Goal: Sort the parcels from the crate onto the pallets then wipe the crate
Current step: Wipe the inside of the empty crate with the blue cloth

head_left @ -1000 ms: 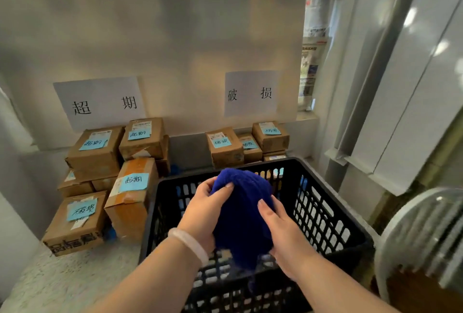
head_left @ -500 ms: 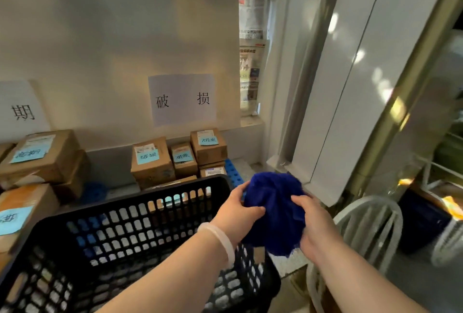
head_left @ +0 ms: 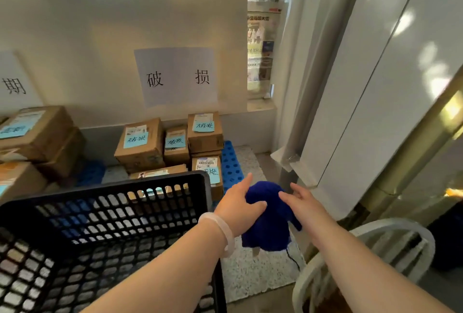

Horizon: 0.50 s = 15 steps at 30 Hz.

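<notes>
Cloth (head_left: 268,222) bunched between both hands; crate (head_left: 105,194) just left of them. Left hand (head_left: 238,208) pinches the cloth, thumb across its front. Right hand (head_left: 304,203) rests straight fingers on its side. Judged soft, light, limp: take a full bunch, not an edge.

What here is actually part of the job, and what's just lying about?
Part of the job:
black plastic lattice crate
dark blue fuzzy cloth, held by the left hand with the right hand touching it
brown cardboard parcels with blue notes
blue plastic pallet under them

Just lying about:
white slatted chair
newspaper pages on the window
</notes>
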Each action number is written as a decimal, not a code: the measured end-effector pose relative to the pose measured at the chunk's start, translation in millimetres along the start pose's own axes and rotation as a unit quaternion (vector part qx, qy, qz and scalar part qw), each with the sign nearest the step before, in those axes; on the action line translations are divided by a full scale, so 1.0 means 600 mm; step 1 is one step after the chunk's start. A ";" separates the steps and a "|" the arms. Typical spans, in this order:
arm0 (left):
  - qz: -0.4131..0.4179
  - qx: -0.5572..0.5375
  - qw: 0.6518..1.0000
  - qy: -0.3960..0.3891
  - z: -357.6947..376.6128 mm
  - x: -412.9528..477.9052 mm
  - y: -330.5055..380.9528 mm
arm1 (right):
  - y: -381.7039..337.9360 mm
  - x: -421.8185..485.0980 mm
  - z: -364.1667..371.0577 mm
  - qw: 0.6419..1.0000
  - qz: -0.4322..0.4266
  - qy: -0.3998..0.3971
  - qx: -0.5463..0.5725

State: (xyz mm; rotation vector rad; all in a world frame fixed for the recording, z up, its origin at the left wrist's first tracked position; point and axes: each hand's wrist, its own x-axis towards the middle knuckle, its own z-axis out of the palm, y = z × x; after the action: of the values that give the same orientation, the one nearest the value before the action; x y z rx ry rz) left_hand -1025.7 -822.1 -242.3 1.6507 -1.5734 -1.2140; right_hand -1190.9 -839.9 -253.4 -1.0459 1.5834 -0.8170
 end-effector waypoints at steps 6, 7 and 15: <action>0.006 -0.070 0.994 0.078 -0.074 -0.045 -0.039 | 0.005 -0.025 0.080 0.987 -0.044 -0.137 -0.073; -0.007 -0.091 0.991 0.094 -0.090 -0.057 -0.050 | 0.008 -0.034 0.100 0.983 -0.046 -0.162 -0.068; -0.104 -0.121 0.959 0.233 -0.256 -0.212 -0.163 | 0.047 -0.084 0.206 0.959 -0.021 -0.251 -0.133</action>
State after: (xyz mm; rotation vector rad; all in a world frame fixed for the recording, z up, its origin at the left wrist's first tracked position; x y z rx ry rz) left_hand -832.9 -712.1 -229.9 1.8028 -0.9463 -0.9736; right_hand -1072.6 -783.0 -289.5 -1.3580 1.2536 -0.3247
